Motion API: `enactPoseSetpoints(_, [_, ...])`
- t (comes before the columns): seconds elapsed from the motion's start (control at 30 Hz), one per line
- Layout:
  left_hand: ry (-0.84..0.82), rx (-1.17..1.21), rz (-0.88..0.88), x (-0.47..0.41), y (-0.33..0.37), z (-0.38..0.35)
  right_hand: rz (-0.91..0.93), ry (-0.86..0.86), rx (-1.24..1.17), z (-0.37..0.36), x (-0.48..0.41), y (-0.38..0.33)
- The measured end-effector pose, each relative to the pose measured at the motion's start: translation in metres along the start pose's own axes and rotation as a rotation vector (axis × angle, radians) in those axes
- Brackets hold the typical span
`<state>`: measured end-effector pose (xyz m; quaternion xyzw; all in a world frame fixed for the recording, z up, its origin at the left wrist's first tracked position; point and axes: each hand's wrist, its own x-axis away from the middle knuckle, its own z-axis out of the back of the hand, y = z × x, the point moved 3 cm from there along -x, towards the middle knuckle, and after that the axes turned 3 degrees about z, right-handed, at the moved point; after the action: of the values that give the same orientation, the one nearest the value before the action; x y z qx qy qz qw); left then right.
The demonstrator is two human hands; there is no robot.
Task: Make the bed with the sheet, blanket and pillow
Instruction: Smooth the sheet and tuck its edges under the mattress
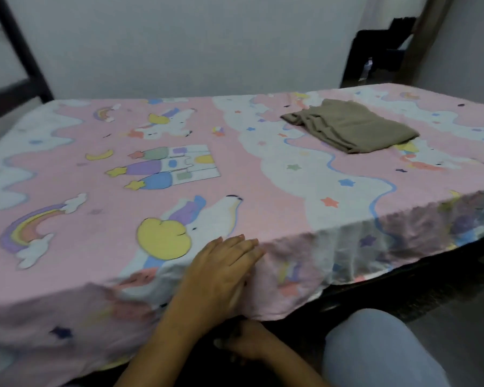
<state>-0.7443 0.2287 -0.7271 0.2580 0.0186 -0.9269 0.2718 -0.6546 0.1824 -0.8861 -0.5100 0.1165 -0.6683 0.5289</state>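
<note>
From the head camera, looking down across a bed [430,291], a pink sheet [179,174] printed with unicorns, rainbows and castles is seen spread flat over the mattress top, its near edge hanging loose and rumpled down the side. A folded olive-brown blanket [349,125] is laid on the sheet toward the far right, well apart from the hands. No pillow is seen in this view. The left hand [221,272] is laid flat on the near edge of the mattress, fingers [243,241] straight and held together, pressing the sheet where it turns over the side. The right hand [246,342] is held lower, in shadow beneath the hanging hem; whether it is pinching the fabric cannot be told. A pale-trousered knee [375,347] is seen at the lower right. The step in hand is judged to be the tucking of the near side. It is likely done best if the top is kept pinned by the flat hand while the slack is drawn down evenly and pushed under the mattress, so the smooth top is not dragged askew and the gathers along the overhang are worked out.
</note>
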Motion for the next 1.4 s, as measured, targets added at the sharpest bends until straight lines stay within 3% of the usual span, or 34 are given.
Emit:
enactPoseSetpoints(0.1, [0.087,-0.069,0.142,0.053,-0.026,0.024,0.012,-0.011,-0.274,-0.015,0.009,-0.031])
enactPoseSetpoints(0.2, [0.155,-0.151,0.316,0.090,-0.050,0.043,0.006,0.130,-0.459,-0.007,0.001,-0.039])
enactPoseSetpoints(0.27, [0.136,-0.217,0.394,0.103,-0.061,0.046,0.049,0.222,-0.500,-0.007,-0.005,-0.043])
enactPoseSetpoints(0.47, [0.127,-0.421,0.460,0.109,-0.062,0.019,0.149,0.460,-0.316,-0.013,-0.017,-0.037])
enactPoseSetpoints(0.63, [0.253,-0.454,0.408,0.124,-0.064,-0.004,0.082,0.427,0.084,-0.017,-0.024,-0.032])
enactPoseSetpoints(0.73, [0.260,-0.471,0.378,0.141,-0.066,-0.012,0.102,0.395,-0.047,-0.023,-0.023,-0.038])
enactPoseSetpoints(0.83, [0.267,-0.453,0.419,0.159,-0.072,-0.008,0.044,0.164,-0.142,-0.032,-0.016,-0.049])
enactPoseSetpoints(0.9, [0.267,-0.431,0.524,0.174,-0.078,-0.004,0.074,-0.006,0.034,-0.040,-0.007,-0.075])
enactPoseSetpoints(1.0, [0.337,-0.335,0.806,0.194,-0.096,0.014,0.403,-0.019,0.421,-0.053,0.020,-0.150])
enactPoseSetpoints(1.07, [0.426,-0.238,0.929,0.204,-0.112,0.034,0.732,0.123,0.636,-0.062,0.046,-0.209])
enactPoseSetpoints(1.2, [0.489,-0.185,0.891,0.221,-0.129,0.057,1.291,0.562,0.750,-0.062,0.073,-0.307])
enactPoseSetpoints(1.27, [0.656,-0.063,1.104,0.236,-0.141,0.065,1.277,0.535,0.796,-0.056,0.055,-0.337])
enactPoseSetpoints(1.33, [0.798,0.172,1.316,0.248,-0.153,0.075,1.036,0.405,0.982,-0.056,0.018,-0.345])
enactPoseSetpoints(1.4, [0.825,0.289,1.424,0.252,-0.161,0.092,0.849,0.358,1.055,-0.067,-0.009,-0.342])
